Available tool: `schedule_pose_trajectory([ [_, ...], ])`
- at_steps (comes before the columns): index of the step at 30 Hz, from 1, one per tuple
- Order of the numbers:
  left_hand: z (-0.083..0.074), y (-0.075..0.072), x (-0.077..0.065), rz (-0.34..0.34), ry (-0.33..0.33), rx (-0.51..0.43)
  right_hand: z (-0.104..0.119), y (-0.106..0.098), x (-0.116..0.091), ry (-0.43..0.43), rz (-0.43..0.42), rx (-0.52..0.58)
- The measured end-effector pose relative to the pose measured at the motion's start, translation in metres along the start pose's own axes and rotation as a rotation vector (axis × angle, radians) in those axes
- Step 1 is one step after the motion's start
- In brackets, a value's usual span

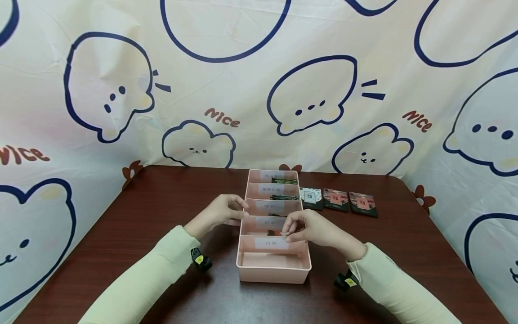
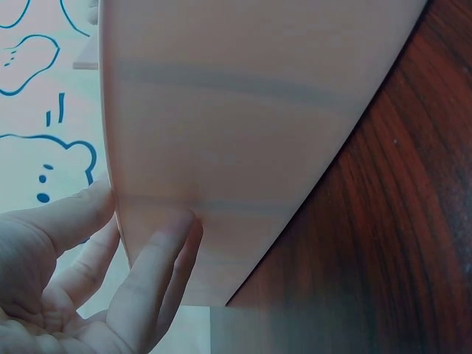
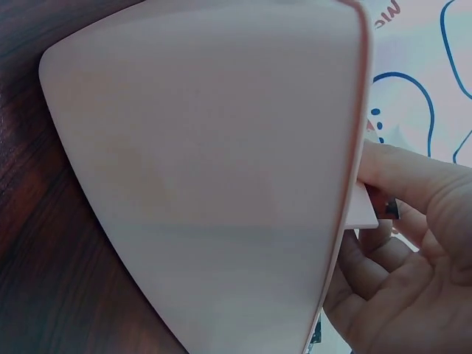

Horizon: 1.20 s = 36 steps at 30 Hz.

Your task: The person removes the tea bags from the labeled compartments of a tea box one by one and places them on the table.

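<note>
A long pink storage box, split into several labelled compartments, stands lengthwise on the table. My left hand holds its left edge. In the left wrist view the fingers lie against the outer wall and at the rim. My right hand reaches over the right rim, bent fingers and thumb pinching a small red-and-dark tea packet at the second compartment from the front. The right wrist view shows part of that packet behind the thumb, beside a divider corner. Its lower part is hidden.
Dark green packets poke up in the rear compartments. To the right of the box, a white-and-green packet and two red-and-dark packets lie on the brown table. A cartoon-printed cloth hangs behind.
</note>
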<state>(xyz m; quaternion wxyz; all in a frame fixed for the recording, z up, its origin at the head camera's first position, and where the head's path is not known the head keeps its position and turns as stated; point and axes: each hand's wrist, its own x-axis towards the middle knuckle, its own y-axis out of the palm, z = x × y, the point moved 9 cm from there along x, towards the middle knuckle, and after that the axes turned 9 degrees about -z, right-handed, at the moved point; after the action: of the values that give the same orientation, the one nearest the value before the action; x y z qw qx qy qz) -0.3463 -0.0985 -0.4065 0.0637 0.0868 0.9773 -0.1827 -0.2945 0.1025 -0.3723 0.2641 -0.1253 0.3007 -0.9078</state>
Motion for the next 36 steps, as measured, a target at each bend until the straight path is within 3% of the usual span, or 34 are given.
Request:
schedule_pose_trajectory([
  [29, -0.0013, 0.0, -0.0015, -0.017, 0.002, 0.004, 0.0016, 0.004, 0.0024, 0.005, 0.029, -0.053],
  [36, -0.0008, 0.0007, -0.0012, -0.012, 0.001, -0.011, 0.001, -0.0045, 0.0034, 0.006, -0.031, -0.04],
])
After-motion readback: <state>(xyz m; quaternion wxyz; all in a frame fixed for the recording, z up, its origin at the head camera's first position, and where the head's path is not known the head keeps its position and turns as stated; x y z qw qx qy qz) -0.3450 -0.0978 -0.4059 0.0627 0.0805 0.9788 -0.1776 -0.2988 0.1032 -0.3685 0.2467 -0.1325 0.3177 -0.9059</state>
